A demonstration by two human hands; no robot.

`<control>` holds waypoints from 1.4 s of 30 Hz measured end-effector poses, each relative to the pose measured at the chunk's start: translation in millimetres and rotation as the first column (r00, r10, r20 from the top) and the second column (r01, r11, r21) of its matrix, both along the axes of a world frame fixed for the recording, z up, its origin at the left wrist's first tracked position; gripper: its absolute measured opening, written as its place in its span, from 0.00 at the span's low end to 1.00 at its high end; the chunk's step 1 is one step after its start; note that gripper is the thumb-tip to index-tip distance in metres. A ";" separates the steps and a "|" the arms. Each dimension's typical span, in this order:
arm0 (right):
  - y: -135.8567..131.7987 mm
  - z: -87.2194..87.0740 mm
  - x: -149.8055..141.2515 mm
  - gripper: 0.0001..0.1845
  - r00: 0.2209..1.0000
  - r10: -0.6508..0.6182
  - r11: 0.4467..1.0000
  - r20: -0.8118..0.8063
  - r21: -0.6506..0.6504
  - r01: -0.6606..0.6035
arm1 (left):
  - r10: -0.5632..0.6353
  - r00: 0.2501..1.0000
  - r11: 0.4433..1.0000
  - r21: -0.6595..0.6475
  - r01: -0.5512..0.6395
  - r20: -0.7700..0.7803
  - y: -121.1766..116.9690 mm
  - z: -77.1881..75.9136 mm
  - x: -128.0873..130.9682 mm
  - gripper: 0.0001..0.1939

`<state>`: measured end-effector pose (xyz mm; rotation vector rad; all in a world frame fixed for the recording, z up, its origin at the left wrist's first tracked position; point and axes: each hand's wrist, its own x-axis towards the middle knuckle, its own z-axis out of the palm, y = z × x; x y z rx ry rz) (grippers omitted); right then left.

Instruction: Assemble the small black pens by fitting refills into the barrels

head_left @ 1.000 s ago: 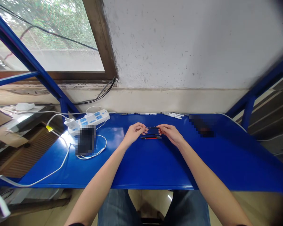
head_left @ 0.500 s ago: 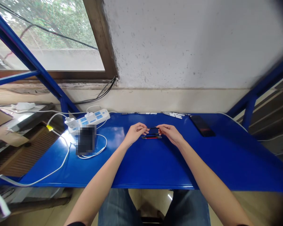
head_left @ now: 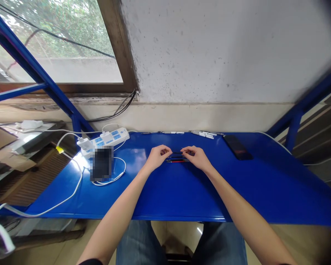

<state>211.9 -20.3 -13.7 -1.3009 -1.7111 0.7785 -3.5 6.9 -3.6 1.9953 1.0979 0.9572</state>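
Between my two hands is a thin black pen point(head_left: 177, 152), held level just above the blue table. My left hand point(head_left: 157, 156) is closed in a pinch at its left end. At the right end, the thumb and fingers of my right hand point(head_left: 196, 156) are pinched together on it. Right below lie several thin sticks like pens or refills, black ones and a red one point(head_left: 176, 161), side by side on the tabletop. My right fingers partly cover their right ends. Fine details of the held pen are too small to make out.
White and dark pens point(head_left: 205, 134) lie along the back edge of the blue table point(head_left: 179, 195). A black phone point(head_left: 237, 147) rests at the right. On the left are a white power strip point(head_left: 117, 136), a blurred-out dark device point(head_left: 102, 163) and loose white cables point(head_left: 118, 176).
My right hand has shifted slightly left and turned, its fingers now nearer my left hand along the pen. The left hand has hardly moved. The view has shifted slightly.
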 end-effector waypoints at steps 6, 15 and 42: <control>1.3 -10.0 -5.7 0.11 0.961 -0.079 0.988 0.266 0.151 0.040 | 0.018 0.954 0.979 0.198 0.044 -0.300 3.5 -4.0 -0.9 0.05; -0.6 -8.7 -8.2 0.09 0.926 0.010 0.962 0.378 0.250 -0.113 | 0.046 0.930 0.979 0.202 0.031 -0.363 4.2 -10.1 0.4 0.07; -5.2 8.0 1.1 0.06 0.908 0.117 0.963 0.403 0.177 -0.202 | -0.098 0.962 0.974 0.175 0.146 -0.256 -3.0 6.8 -0.2 0.07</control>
